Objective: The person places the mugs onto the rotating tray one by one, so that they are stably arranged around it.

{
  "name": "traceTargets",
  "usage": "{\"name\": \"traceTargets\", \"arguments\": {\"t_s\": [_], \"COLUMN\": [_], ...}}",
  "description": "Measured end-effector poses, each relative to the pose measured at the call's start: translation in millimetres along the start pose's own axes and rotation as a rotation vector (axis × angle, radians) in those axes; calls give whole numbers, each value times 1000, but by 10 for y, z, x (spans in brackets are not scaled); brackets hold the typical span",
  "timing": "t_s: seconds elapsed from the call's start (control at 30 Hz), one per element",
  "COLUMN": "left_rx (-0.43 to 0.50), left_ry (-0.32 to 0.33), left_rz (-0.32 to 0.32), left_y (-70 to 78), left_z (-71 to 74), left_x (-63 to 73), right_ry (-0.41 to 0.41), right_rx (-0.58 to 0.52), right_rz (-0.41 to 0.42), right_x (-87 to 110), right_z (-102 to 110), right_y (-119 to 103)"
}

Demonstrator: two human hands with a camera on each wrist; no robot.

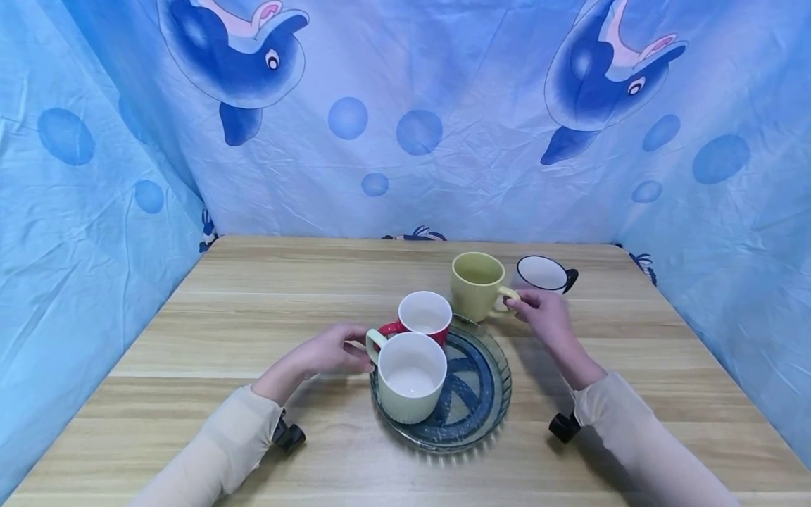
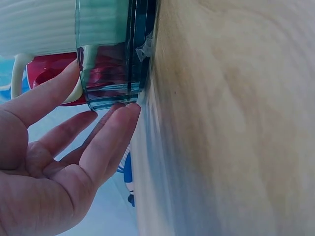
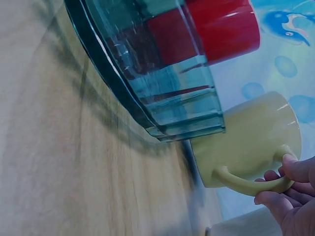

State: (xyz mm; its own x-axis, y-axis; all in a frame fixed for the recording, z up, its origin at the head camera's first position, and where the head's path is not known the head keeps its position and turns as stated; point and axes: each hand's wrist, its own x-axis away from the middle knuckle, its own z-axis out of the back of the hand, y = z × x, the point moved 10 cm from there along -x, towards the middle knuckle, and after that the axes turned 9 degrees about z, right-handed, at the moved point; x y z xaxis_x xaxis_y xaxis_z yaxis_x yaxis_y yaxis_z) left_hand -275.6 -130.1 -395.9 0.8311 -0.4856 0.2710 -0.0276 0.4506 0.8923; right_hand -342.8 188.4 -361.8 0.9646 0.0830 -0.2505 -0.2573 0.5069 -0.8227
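My right hand (image 1: pixel 546 315) pinches the handle of a yellow-green mug (image 1: pixel 472 299) between thumb and fingers. That mug is at the far right rim of a round ribbed glass dish (image 1: pixel 505 384), leaning slightly in the right wrist view. Inside the dish are a pale green mug (image 1: pixel 405 401) at the front left and a red mug (image 1: pixel 426 313) with a white inside behind it, both handles toward the left. My left hand (image 1: pixel 334 350) is at the dish's left side, thumb apart from the fingers; in the left wrist view the fingertips (image 2: pixel 132 109) are right at the glass wall (image 2: pixel 110 94).
A white mug (image 1: pixel 538 276) with a black rim and black handle stands at the back right, partly behind my right hand. The wooden table (image 1: pixel 266 282) ends at a blue dolphin-print cloth (image 1: pixel 380 63) behind and at both sides.
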Motion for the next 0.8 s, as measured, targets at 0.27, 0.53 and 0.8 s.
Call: {"name": "traceTargets", "arguments": {"t_s": [0.27,0.53,0.8], "left_rx": [17,27,28], "left_ry": [-14,-25,-25], "left_rz": [16,15,22], "left_y": [-13,-37,-44], "left_z": [-12,-21,-34], "left_x": [-2,-5,-5], "right_ry": [63,54,6], "right_rx": [44,-47,-126], "right_rz": [-12,-27,13], "right_x": [146,347,542], "right_z": [288,435,416], "right_y": [-79,-183,-298]}}
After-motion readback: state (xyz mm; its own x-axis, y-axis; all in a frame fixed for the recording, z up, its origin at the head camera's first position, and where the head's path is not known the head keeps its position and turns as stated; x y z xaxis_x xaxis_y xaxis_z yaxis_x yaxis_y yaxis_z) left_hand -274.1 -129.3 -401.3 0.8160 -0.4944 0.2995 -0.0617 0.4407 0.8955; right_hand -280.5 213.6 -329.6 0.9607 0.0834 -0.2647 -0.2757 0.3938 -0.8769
